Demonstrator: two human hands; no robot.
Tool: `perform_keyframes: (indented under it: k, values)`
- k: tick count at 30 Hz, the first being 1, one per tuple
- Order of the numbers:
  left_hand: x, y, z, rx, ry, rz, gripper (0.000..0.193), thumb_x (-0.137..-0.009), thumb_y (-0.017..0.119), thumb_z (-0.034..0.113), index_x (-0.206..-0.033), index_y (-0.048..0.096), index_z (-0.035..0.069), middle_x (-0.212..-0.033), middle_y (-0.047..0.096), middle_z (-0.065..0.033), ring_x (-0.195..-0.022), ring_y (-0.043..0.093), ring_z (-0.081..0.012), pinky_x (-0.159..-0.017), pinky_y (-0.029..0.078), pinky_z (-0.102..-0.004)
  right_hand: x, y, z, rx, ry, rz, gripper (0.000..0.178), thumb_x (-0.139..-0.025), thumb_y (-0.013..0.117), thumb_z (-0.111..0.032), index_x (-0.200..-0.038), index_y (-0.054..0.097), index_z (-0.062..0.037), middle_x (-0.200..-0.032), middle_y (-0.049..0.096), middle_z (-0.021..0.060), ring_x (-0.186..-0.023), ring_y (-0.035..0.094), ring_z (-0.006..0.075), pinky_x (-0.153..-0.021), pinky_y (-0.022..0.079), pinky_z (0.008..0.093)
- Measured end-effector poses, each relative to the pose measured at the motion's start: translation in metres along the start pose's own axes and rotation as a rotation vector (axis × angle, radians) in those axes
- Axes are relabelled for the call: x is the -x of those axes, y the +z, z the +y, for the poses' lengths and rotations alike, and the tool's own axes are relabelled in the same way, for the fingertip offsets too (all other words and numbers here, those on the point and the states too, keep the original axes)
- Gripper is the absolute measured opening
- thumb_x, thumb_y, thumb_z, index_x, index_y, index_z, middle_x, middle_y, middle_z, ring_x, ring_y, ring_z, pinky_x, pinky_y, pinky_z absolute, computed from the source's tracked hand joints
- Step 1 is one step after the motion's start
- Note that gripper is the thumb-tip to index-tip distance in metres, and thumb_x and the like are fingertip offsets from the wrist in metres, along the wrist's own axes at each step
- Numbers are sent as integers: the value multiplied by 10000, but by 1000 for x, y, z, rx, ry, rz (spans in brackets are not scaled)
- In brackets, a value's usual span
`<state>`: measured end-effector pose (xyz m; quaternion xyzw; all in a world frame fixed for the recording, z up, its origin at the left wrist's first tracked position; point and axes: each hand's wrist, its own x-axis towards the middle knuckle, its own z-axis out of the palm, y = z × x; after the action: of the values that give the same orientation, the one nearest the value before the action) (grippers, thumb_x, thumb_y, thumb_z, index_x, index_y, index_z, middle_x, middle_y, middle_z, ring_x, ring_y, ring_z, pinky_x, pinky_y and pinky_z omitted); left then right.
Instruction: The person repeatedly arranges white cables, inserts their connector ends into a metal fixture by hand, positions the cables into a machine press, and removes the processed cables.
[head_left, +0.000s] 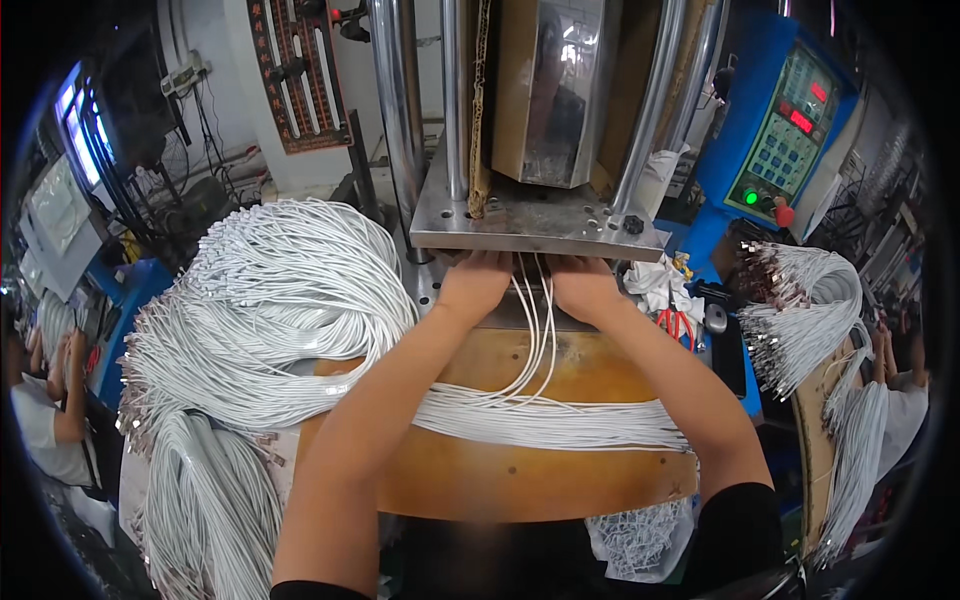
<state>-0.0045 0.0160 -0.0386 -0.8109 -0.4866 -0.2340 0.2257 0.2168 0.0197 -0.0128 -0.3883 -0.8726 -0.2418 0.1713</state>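
Note:
My left hand point(477, 287) and my right hand point(586, 289) reach forward, side by side, under the steel plate point(540, 242) of an upright press. The plate's front edge hides the fingers of both hands, so I cannot tell what they grip. Between the hands a few white cables point(545, 340) come out from under the plate and curve toward me. They join a flat bundle of white cables point(560, 425), which lies across the brown work board point(450, 485) beneath my forearms.
To the left rises a large heap of white cables point(300, 260) with metal connector ends. A blue control box point(770, 140) with a lit green button stands at the right, near red-handled pliers point(675, 325). More cables point(805, 310) hang farther right. A bag of small clear pieces point(640, 540) sits below the board.

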Motion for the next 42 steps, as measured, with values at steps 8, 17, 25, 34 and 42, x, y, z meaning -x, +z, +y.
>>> perform_keyframes:
  k: [8, 17, 25, 34, 42]
  values:
    - [-3, -40, 9, 5, -86, -182, 333, -784, 577, 109, -1095, 640, 11, -1238, 597, -184, -1181, 558, -320, -1005, 454, -385, -12, -4, -5, 94, -64, 90, 380, -857, 539, -116, -1210, 566, 23, -1217, 597, 255, -1151, 552, 406, -1034, 400, 479]
    - [163, -199, 23, 511, 66, -211, 507, -810, 733, 298, -1182, 583, -12, -1225, 578, -189, -1116, 558, -372, -971, 446, -458, -9, -21, -16, -1654, 798, -154, 307, -939, 569, -155, -1230, 564, -56, -1290, 582, 143, -1106, 604, 318, -1024, 466, 455]
    - [212, -236, 38, 467, 74, -369, 711, -771, 745, 465, -1268, 550, -6, -1305, 535, -192, -1200, 524, -365, -1022, 413, -462, -72, -7, -40, -2566, 1022, 758, 293, -962, 590, -234, -1187, 562, -48, -1211, 608, 98, -1031, 623, 272, -958, 528, 409]
    - [234, -231, 33, 150, 122, -509, 710, -748, 717, 294, -1356, 490, 5, -1420, 459, -179, -1318, 445, -330, -1107, 340, -470, 143, -157, -77, -959, 220, -271, 674, -796, 766, -317, -1351, 511, -31, -1398, 493, 201, -1278, 479, 355, -1076, 364, 456]
    - [229, -221, 41, 193, 113, -524, 635, -745, 682, 189, -1331, 521, 5, -1407, 483, -172, -1297, 478, -321, -1100, 354, -478, 229, -186, -98, -286, 229, -512, 864, -611, 808, -219, -1395, 472, -81, -1504, 354, 207, -1407, 257, 498, -1138, 150, 636]
